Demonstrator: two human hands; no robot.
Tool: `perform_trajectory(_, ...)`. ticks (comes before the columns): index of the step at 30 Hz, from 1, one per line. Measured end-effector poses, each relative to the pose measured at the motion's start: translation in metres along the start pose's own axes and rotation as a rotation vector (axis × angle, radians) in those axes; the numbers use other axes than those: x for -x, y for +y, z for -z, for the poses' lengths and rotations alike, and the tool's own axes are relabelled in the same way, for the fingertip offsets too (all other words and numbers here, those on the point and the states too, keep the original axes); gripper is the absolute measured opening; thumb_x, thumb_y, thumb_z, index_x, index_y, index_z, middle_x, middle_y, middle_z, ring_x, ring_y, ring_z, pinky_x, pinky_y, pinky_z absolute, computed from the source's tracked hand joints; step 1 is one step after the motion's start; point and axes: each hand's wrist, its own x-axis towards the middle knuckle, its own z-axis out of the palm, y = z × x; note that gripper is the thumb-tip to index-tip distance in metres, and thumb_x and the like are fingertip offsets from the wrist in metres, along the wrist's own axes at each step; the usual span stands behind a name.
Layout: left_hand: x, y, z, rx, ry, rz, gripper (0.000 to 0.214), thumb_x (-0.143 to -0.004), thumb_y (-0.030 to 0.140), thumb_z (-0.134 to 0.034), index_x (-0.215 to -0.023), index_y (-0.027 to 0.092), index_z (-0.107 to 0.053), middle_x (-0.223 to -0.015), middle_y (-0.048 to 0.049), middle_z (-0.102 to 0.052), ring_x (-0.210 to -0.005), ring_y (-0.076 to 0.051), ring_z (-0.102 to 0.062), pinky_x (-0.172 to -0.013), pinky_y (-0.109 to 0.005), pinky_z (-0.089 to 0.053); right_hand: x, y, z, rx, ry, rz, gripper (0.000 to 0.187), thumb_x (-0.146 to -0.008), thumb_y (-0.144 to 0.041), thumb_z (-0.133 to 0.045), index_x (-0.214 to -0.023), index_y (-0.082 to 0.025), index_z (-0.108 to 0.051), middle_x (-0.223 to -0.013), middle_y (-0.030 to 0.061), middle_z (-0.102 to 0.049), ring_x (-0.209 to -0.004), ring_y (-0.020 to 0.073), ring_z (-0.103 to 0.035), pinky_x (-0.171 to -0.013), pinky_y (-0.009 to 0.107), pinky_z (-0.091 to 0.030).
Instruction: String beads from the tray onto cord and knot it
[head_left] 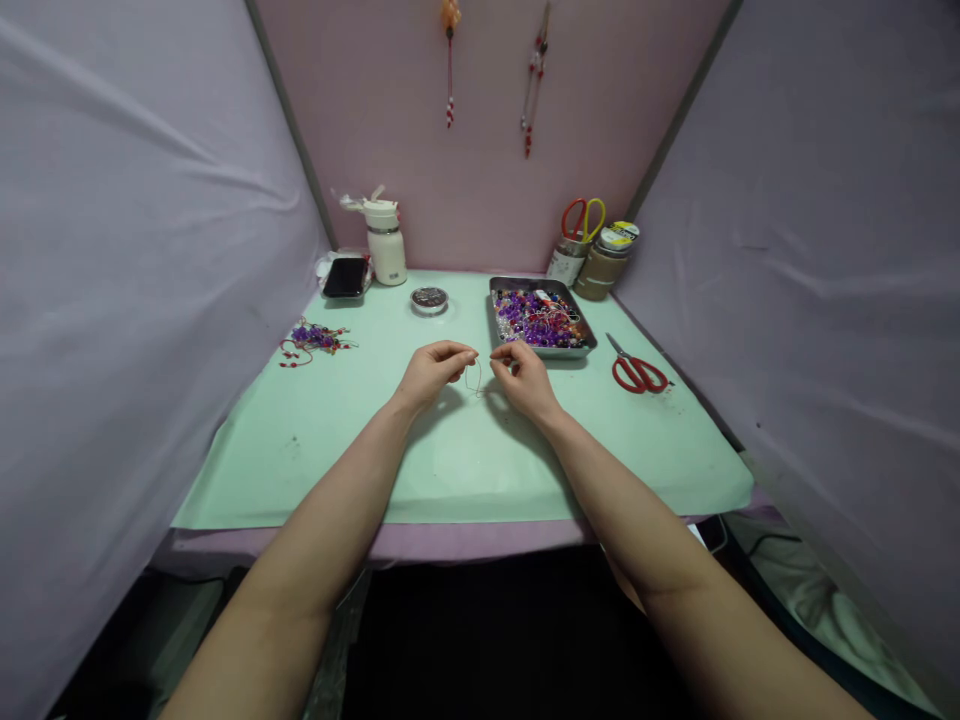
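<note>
Both of my hands are raised a little above the middle of the green table mat [450, 460], fingertips facing each other across a small gap. My left hand [442, 368] pinches a thin cord [480, 386], which hangs down in a small loop between the hands. My right hand [523, 378] is also closed in a pinch, with the cord's other part seeming to run to its fingertips. Any bead at the fingertips is too small to make out. Right behind my right hand stands a metal tray [570, 351] full of purple, red and clear beads.
Red-handled scissors [637, 373] lie at the right. Finished beaded strings [319, 337] are heaped at the left. Along the back are a phone [347, 277], a white bottle [387, 250], a round spool [429, 300] and jars [602, 270]. Fabric walls [172, 250] enclose both sides.
</note>
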Motion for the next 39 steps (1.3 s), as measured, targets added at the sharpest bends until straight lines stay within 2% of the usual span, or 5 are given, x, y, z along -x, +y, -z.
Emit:
perform_trajectory(9, 0.001, 0.000, -0.001, 0.005, 0.014, 0.172, 0.029, -0.060, 0.039, -0.077, -0.076, 0.015, -0.070, -0.065, -0.0006, -0.060, -0.054, -0.006, -0.042, -0.052, -0.022, -0.032, 0.011, -0.012, -0.006, 0.063, -0.077, 0.353, 0.017, -0.082, -0.014, -0.051, -0.093, -0.023, -0.061, -0.096, 0.0058, -0.048, -0.088, 0.0175, -0.050, -0.077, 0.032, -0.044)
perform_trajectory(14, 0.004, 0.003, -0.003, 0.038, -0.007, 0.275, 0.033, -0.057, 0.039, -0.078, -0.077, 0.014, -0.070, -0.060, 0.0003, -0.057, -0.049, -0.005, -0.039, -0.047, -0.022, -0.027, 0.015, -0.014, -0.012, 0.209, -0.205, 0.314, 0.025, -0.078, -0.010, -0.048, -0.090, -0.025, -0.064, -0.097, 0.0035, -0.048, -0.081, 0.0154, -0.046, -0.070, 0.028, -0.040)
perform_trajectory(20, 0.005, 0.003, -0.004, 0.073, -0.031, 0.287, 0.031, -0.056, 0.038, -0.079, -0.074, 0.014, -0.069, -0.057, 0.0012, -0.056, -0.050, -0.006, -0.042, -0.048, -0.022, -0.030, 0.013, -0.023, -0.012, 0.179, -0.200, 0.105, 0.012, -0.083, -0.024, -0.049, -0.087, -0.024, -0.060, -0.088, 0.0023, -0.051, -0.079, 0.0172, -0.046, -0.070, 0.030, -0.039)
perform_trajectory(30, 0.006, 0.001, -0.003, 0.043, -0.023, 0.316, 0.034, -0.058, 0.037, -0.079, -0.079, 0.013, -0.069, -0.062, -0.0027, -0.061, -0.051, -0.009, -0.051, -0.048, -0.023, -0.038, 0.019, -0.026, -0.014, 0.186, -0.242, 0.468, 0.010, -0.082, -0.017, -0.051, -0.082, -0.021, -0.059, -0.100, 0.0086, -0.057, -0.092, 0.0208, -0.051, -0.078, 0.034, -0.044)
perform_trajectory(39, 0.000, -0.011, 0.002, 0.123, 0.056, 0.314, 0.032, -0.057, 0.034, -0.080, -0.078, 0.014, -0.067, -0.061, -0.0010, -0.061, -0.053, -0.010, -0.053, -0.050, -0.023, -0.039, 0.024, -0.034, -0.019, 0.088, -0.294, 0.558, 0.008, -0.080, -0.016, -0.052, -0.082, -0.023, -0.056, -0.091, 0.0069, -0.058, -0.089, 0.0199, -0.053, -0.077, 0.034, -0.045)
